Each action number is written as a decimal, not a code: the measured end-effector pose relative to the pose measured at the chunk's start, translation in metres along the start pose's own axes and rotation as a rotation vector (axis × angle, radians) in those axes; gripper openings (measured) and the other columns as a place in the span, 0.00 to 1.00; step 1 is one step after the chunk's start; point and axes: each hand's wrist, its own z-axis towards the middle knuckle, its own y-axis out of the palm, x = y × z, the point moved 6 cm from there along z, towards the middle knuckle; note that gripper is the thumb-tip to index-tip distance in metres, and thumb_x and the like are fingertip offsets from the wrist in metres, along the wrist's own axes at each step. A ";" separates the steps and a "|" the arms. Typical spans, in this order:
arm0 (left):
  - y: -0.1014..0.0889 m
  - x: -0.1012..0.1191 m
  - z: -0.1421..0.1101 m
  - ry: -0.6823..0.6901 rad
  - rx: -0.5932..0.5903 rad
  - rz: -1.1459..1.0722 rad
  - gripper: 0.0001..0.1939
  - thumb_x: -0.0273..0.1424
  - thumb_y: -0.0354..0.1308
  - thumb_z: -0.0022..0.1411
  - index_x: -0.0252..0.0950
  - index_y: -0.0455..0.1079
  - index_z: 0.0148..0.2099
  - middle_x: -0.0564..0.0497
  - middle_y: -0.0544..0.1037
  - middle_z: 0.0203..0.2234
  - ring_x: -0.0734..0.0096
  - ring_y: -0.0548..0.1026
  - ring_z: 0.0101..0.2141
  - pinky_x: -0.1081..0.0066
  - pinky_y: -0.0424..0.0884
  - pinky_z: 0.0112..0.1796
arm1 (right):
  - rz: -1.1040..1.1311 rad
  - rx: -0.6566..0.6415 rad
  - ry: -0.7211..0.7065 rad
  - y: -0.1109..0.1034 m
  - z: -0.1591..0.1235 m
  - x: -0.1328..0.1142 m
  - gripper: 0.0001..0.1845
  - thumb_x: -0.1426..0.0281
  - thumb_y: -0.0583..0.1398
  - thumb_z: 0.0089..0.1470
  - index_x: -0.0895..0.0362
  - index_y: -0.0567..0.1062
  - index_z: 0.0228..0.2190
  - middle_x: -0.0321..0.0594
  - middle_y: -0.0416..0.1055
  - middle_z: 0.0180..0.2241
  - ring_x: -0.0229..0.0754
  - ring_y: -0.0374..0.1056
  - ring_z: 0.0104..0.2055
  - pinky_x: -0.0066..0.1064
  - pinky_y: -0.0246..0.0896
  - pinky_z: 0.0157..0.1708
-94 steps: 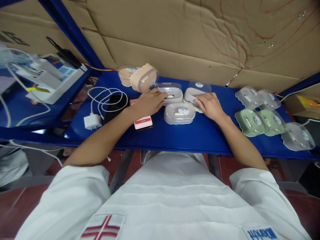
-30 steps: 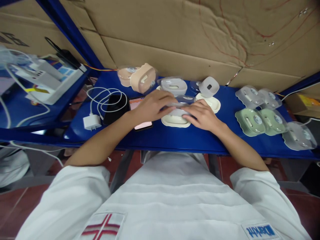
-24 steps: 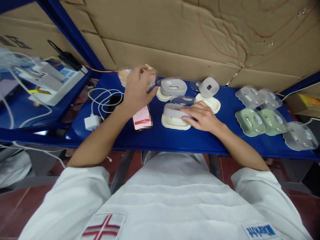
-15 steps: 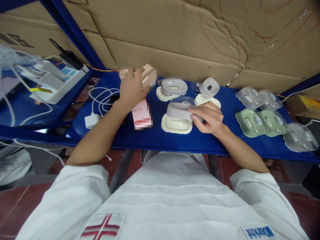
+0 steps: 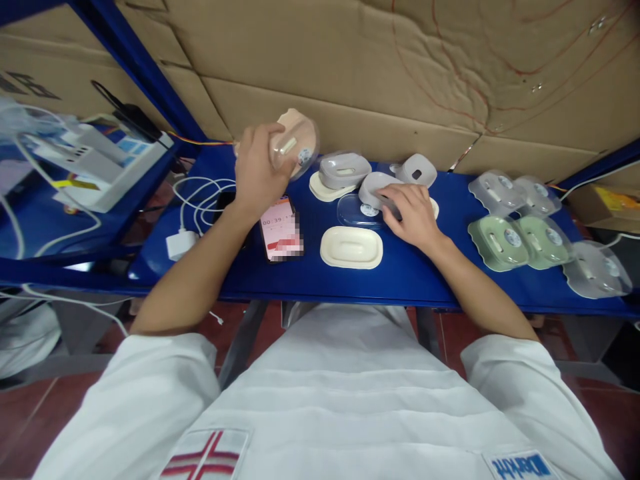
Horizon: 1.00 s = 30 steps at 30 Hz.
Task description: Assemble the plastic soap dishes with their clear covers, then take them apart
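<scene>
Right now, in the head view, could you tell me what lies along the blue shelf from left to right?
White charger → phone → cream tray → right hand on a grey insert → green soap boxes → clear-lidded box. The left hand holds a pink soap box above the shelf.

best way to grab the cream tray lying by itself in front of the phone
Grip the cream tray across its two long edges, coming straight down from above. It lies flat, open side up, on the blue shelf, with bare shelf along both long sides for fingers.
</scene>
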 end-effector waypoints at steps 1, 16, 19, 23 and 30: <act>-0.001 0.004 -0.001 0.037 0.011 -0.022 0.25 0.41 0.65 0.69 0.44 0.68 0.65 0.48 0.75 0.62 0.56 0.70 0.63 0.50 0.64 0.66 | -0.001 0.013 -0.004 0.000 0.000 -0.001 0.23 0.60 0.54 0.74 0.54 0.75 0.63 0.52 0.78 0.61 0.58 0.73 0.62 0.54 0.64 0.60; 0.050 0.070 -0.051 0.077 -0.537 -0.874 0.37 0.58 0.72 0.63 0.45 0.72 0.65 0.44 0.75 0.65 0.46 0.73 0.66 0.52 0.71 0.64 | 0.219 -0.079 -0.092 -0.001 0.000 -0.027 0.44 0.34 0.62 0.61 0.41 0.70 0.70 0.48 0.59 0.75 0.71 0.51 0.79 0.74 0.55 0.72; 0.057 0.068 -0.052 0.111 -0.607 -0.912 0.55 0.58 0.82 0.48 0.47 0.66 0.72 0.43 0.69 0.71 0.38 0.68 0.70 0.46 0.70 0.66 | 0.288 0.002 -0.083 -0.004 -0.002 -0.028 0.47 0.34 0.57 0.65 0.44 0.63 0.75 0.50 0.56 0.76 0.69 0.52 0.79 0.70 0.58 0.72; 0.067 0.063 -0.052 0.095 -0.606 -0.932 0.59 0.55 0.83 0.47 0.49 0.61 0.75 0.41 0.64 0.74 0.37 0.64 0.73 0.40 0.66 0.68 | 0.333 0.069 -0.059 -0.009 -0.001 -0.030 0.47 0.35 0.51 0.69 0.46 0.58 0.77 0.50 0.55 0.77 0.64 0.55 0.78 0.65 0.59 0.73; 0.068 0.054 -0.048 0.029 -0.534 -0.884 0.57 0.55 0.83 0.47 0.46 0.65 0.73 0.39 0.66 0.73 0.36 0.65 0.72 0.43 0.68 0.68 | 0.084 0.134 0.242 -0.009 -0.001 0.022 0.45 0.36 0.51 0.70 0.44 0.56 0.77 0.52 0.55 0.77 0.67 0.53 0.78 0.67 0.55 0.72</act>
